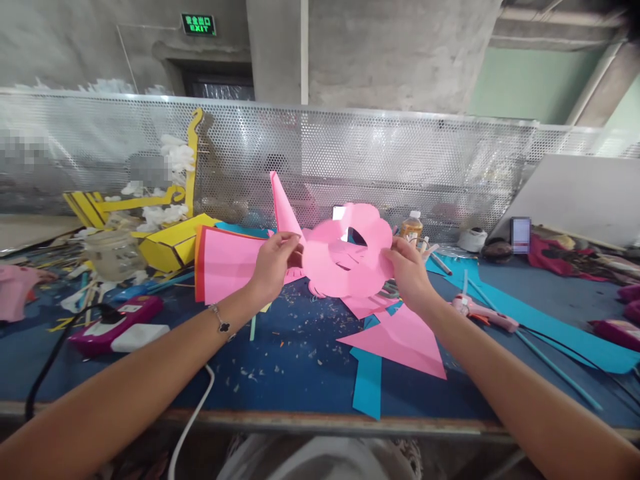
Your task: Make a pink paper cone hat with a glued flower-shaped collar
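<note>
A pink paper flower shape [345, 263] with scalloped edges and a hole near its top is held up over the blue table [280, 360]. My left hand [274, 263] pinches its left edge, beside a pointed pink paper cone [283, 203] that sticks up behind the fingers. My right hand [409, 270] grips the right edge of the same pink shape. Both hands are closed on the paper. A bracelet sits on my left wrist.
Pink paper sheets [227, 265] and a pink triangle [400, 341] lie on the table with teal strips [367, 387]. A pink glue gun [483, 313] lies at right, a glue bottle [412, 229] behind. A yellow paper model [165, 243] and a magenta device [117, 323] stand left. Perforated metal fence behind.
</note>
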A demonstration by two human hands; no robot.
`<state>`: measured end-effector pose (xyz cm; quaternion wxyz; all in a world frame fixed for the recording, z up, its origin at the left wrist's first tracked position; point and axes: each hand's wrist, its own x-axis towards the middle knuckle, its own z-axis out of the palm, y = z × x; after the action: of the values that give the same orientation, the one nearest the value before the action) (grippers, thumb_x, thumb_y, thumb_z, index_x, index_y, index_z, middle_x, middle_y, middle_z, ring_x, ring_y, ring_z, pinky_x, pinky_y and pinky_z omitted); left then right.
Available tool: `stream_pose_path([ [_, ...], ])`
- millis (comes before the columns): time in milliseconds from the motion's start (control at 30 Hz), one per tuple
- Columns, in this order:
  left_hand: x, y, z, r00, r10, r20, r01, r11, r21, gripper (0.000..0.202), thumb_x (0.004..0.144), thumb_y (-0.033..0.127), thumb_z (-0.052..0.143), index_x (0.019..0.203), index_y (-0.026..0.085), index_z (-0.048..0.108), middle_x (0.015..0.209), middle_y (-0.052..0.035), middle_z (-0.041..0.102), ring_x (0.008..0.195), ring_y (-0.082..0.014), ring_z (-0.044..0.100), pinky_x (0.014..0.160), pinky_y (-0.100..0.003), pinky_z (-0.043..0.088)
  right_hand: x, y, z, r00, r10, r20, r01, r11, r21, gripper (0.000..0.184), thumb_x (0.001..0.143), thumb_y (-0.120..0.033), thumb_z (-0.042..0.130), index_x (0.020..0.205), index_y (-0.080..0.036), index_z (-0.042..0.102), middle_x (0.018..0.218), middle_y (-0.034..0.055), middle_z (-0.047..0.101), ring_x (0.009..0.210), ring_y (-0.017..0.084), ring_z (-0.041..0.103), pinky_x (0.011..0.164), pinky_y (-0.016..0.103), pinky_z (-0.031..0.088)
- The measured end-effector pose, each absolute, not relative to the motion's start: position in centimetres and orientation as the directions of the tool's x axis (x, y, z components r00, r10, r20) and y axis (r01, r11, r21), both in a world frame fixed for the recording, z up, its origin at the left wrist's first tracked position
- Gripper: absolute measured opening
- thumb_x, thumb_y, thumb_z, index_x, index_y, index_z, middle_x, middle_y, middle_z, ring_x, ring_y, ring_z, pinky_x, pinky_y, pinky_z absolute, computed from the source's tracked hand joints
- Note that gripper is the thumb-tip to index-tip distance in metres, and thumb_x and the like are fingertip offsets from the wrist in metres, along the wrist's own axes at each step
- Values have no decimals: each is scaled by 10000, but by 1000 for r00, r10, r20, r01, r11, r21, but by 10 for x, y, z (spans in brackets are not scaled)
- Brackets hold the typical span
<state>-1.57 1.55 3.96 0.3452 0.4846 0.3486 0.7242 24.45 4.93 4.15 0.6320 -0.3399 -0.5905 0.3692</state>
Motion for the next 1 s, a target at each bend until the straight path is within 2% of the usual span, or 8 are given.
stream_pose_path([
  [100,-30,18,44,-435,710,554,13,-610,792,266,783,327,797,898,216,585,761,28,555,574,-98,505,526,-229,441,250,51,45,87,858,506,-72,512,-856,218,694,-340,656,879,-225,651,748,-18,616,662,165,527,579,282,382],
  [200,-46,27,44,-497,519,695,340,-620,707,443,717,318,863,1026,235,557,963,-4,557,770,-130,553,749,-274,518,255,52,48,134,847,514,-84,526,-846,204,692,-313,640,877,-229,659,747,-20,617,659,162,530,575,278,384],
  [300,-59,41,39,-452,550,702,458,-533,712,682,627,318,913,1166,237,504,1251,-88,534,1039,-216,591,969,-385,499,256,51,50,148,849,507,-96,522,-847,198,682,-294,638,869,-235,665,725,-27,612,628,156,532,558,275,389],
  [433,-61,59,27,-407,758,510,318,-406,857,893,559,276,946,1294,225,442,1443,-182,479,1357,-335,481,1126,-470,397,254,48,50,121,863,490,-106,502,-858,238,694,-322,654,914,-236,670,688,-29,615,583,155,539,519,268,381],
  [533,-56,67,17,-367,836,408,219,-348,911,796,590,261,922,1260,225,494,1375,-178,574,1327,-345,532,1093,-479,436,252,48,48,95,872,481,-104,489,-866,259,698,-340,665,935,-233,663,698,-20,644,578,158,557,513,269,394],
  [700,-53,73,16,-371,844,388,208,-331,920,473,718,327,834,1105,193,598,1160,-153,705,1107,-325,666,989,-486,519,252,50,45,67,872,485,-102,489,-866,273,706,-337,671,956,-229,668,701,-18,656,593,165,583,514,270,415],
  [867,-61,52,49,-396,752,527,251,-464,850,530,749,384,831,1185,203,591,1261,-122,672,1188,-296,634,1030,-433,519,254,51,45,77,839,539,-110,545,-831,276,729,-372,664,975,-248,663,823,10,689,710,193,638,585,298,470],
  [1000,-55,17,63,67,820,568,-20,-568,823,515,757,329,845,1215,193,654,1214,-125,721,1154,-314,673,981,-437,574,259,49,45,109,791,602,-79,611,-788,351,746,-485,630,1033,-285,634,975,41,691,857,246,657,632,338,496],
])
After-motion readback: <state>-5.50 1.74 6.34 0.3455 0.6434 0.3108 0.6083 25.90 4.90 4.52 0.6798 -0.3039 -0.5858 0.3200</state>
